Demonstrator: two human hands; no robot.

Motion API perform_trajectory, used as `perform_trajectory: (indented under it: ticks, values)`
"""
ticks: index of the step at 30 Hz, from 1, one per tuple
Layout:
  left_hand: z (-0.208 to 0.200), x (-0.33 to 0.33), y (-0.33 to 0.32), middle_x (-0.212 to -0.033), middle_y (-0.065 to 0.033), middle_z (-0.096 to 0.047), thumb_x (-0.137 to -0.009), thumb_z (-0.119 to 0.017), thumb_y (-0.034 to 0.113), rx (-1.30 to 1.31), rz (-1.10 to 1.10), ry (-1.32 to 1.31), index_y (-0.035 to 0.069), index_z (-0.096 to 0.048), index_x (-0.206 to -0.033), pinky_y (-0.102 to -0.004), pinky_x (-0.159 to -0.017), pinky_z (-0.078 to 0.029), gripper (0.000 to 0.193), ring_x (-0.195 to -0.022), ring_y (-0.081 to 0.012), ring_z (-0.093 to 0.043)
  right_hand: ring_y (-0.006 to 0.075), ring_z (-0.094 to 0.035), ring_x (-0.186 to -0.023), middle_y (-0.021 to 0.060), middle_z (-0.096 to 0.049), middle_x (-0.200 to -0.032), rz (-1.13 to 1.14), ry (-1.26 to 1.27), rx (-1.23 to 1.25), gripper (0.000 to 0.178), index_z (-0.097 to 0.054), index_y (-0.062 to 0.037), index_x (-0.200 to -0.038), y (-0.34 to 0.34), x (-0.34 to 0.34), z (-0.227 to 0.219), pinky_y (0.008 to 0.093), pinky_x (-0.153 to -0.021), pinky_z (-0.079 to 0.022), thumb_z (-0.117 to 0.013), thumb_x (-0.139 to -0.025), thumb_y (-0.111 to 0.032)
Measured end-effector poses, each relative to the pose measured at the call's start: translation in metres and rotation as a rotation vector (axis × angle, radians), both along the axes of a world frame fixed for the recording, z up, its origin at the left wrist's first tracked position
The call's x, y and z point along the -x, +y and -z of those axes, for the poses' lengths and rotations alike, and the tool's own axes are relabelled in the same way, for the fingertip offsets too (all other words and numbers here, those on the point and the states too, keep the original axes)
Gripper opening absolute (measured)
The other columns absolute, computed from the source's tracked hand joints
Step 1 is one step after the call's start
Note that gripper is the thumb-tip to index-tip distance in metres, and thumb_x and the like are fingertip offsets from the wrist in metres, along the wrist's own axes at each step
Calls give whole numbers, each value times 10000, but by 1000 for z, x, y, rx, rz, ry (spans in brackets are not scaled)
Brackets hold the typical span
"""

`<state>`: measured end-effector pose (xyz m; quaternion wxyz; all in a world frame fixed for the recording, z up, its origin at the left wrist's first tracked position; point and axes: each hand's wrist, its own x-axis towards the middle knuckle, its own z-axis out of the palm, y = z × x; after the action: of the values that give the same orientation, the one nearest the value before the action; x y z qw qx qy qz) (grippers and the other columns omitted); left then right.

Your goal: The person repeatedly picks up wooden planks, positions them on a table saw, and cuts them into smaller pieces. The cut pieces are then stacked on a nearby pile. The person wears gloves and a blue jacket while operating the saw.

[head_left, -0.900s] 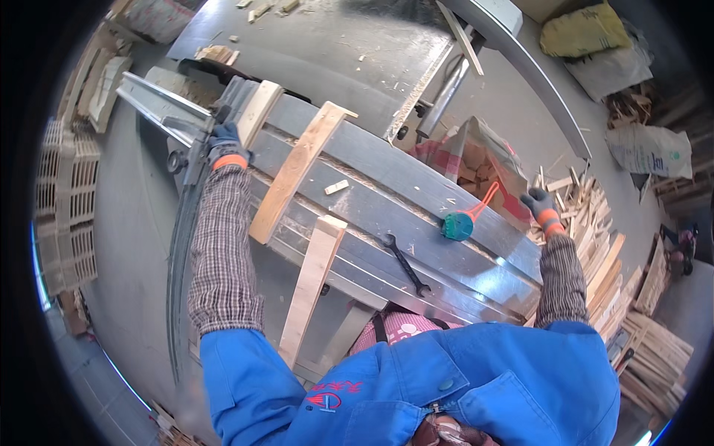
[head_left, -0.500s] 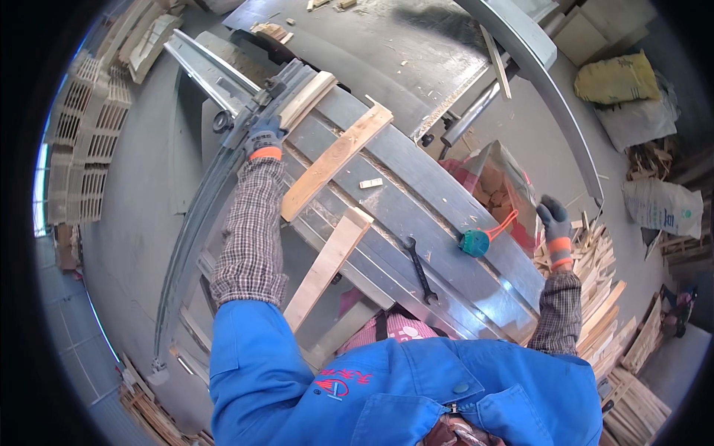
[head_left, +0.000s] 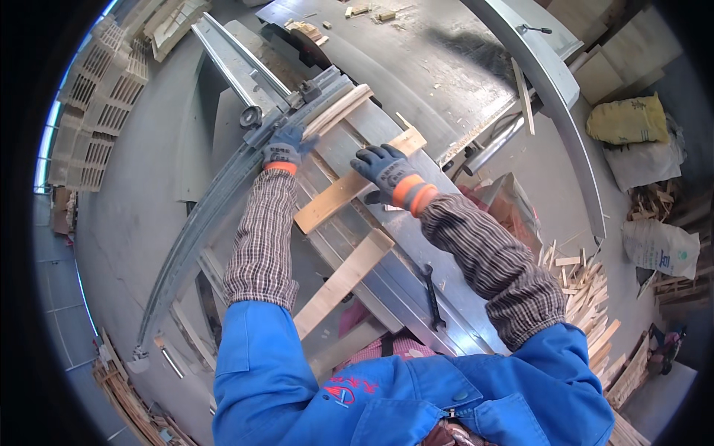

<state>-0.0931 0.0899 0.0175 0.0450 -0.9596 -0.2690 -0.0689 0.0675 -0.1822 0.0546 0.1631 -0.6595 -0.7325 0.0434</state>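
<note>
Left glove (head_left: pixel 286 147) and right glove (head_left: pixel 385 169) are coloured grey, cuffs (head_left: pixel 414 195) banded orange. Sleeves (head_left: pixel 264 230) patterned in brown and pale lines. Jacket (head_left: pixel 264 342) dyed bright blue, marked red. Board (head_left: pixel 323 208) toned tan, near board (head_left: pixel 346 279) paler. Wrench (head_left: pixel 433 297) finished black. Far-right sack (head_left: pixel 628 121) coloured yellow.

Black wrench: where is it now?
In the head view, the black wrench lies right of centre on the grooved metal table, between the lower board and right sleeve.

On the right, a yellow sack (head_left: pixel 628 119) overlapped a grey-white sack (head_left: pixel 648 162), with wood scraps (head_left: pixel 653 201) and a white printed sack (head_left: pixel 660 249) nearer. Loose wooden strips (head_left: pixel 585 303) were heaped close by. At the left, slatted pallets (head_left: pixel 93 111) stood stacked.
</note>
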Motion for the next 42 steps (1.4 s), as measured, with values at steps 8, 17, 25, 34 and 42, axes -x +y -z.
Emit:
perform_trajectory:
  ticks: [8, 17, 25, 34, 42]
  values:
    - [-44, -6, -24, -1192, -179, -635, -800, -724, 489, 236, -146, 225, 72, -627, -1183, -438, -978, -478, 575, -1135, -345, -594, 319, -599, -1079, 125, -638, -1097, 59, -106, 438, 605, -639, -123, -1127, 6, -11, 3, 441, -970, -447, -820, -645, -440]
    - [-85, 9, -113, -841, -86, -679, -882, -693, 428, 1062, -298, -490, -6, -658, -1087, -320, -709, -499, 481, -742, -154, -598, 174, -617, -799, 119, -676, -889, 739, 1114, -241, 613, -631, 47, -1052, -127, -24, -86, 326, -737, -518, -848, -728, -425]
    - [-77, -47, -359, -1075, -90, -596, -947, -584, 448, 1744, 75, -978, 16, -566, -1195, -347, -879, -455, 499, -949, -191, -551, 420, -595, -949, 262, -608, -1028, 1176, 913, -540, 562, -564, 28, -1098, -180, 73, -137, 471, -828, -482, -698, -801, -430]
    - [-155, -16, -534, -1378, -191, -432, -934, -527, 562, 2231, -9, -730, 10, -349, -1442, -429, -1060, -396, 771, -1217, -276, -483, 343, -516, -1242, 235, -526, -1338, 1012, 1221, -546, 746, -401, 8, -1406, -387, 128, -153, 422, -1042, -402, -657, -865, -439]
    - [-194, -33, -683, -1369, -198, -523, -980, -513, 400, 1382, 1247, -473, -50, -447, -1391, -427, -1080, -357, 612, -1228, -309, -523, 167, -587, -1099, 92, -618, -1223, 1031, 152, -813, 506, -555, -50, -1320, -624, 188, -147, 322, -937, -493, -699, -911, -309]
